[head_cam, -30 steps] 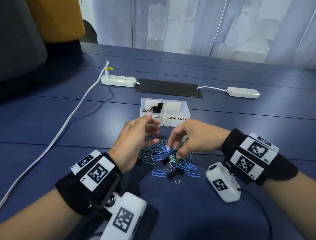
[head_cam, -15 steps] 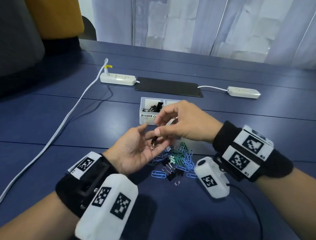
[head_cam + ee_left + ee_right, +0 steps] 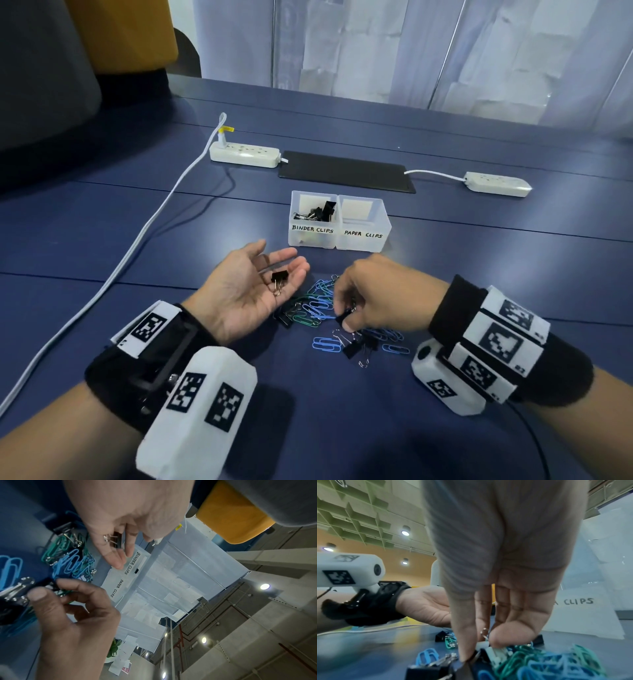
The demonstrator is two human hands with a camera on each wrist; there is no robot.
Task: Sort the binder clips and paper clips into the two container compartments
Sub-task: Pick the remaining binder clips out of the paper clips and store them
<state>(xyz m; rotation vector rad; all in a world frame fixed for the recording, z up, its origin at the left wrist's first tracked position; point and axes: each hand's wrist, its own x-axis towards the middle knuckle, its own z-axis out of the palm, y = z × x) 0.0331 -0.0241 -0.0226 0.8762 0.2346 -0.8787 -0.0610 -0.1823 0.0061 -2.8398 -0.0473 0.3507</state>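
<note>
Left hand (image 3: pixel 251 291) lies palm up just above the worktop (image 3: pixel 137 246), fingers spread and relaxed; one black binder clip (image 3: pixel 279 279) rests loose on the fingers, silver handles toward the palm. The left wrist view shows the same clip (image 3: pixel 114 539) lying across the fingers, none curled round it.

Right hand (image 3: pixel 376 294) is down over the mixed pile (image 3: pixel 318 305), thumb and forefinger pinching a second black binder clip (image 3: pixel 344 317) at the pile's near edge. In the right wrist view the fingertips (image 3: pixel 467 654) press onto a black clip body among blue and green wire; how far the clip is off the worktop, I cannot tell.

The pile sits between the two hands, in front of the container (image 3: pixel 339 222). It holds blue and green paper clips tangled with several black binder clips. A few blue paper clips (image 3: pixel 327 344) and black binder clips lie apart on its near side.

The container is clear plastic with two compartments side by side. The left one, labelled BINDER CLIPS (image 3: pixel 312 229), holds a small heap of black binder clips. The right one, labelled PAPER CLIPS (image 3: pixel 363 234), shows only a pale square on its floor.

Behind it lie a black mat (image 3: pixel 346 171), two white power strips (image 3: pixel 245 155) and a white cable (image 3: pixel 137 240) trailing off to the left
</note>
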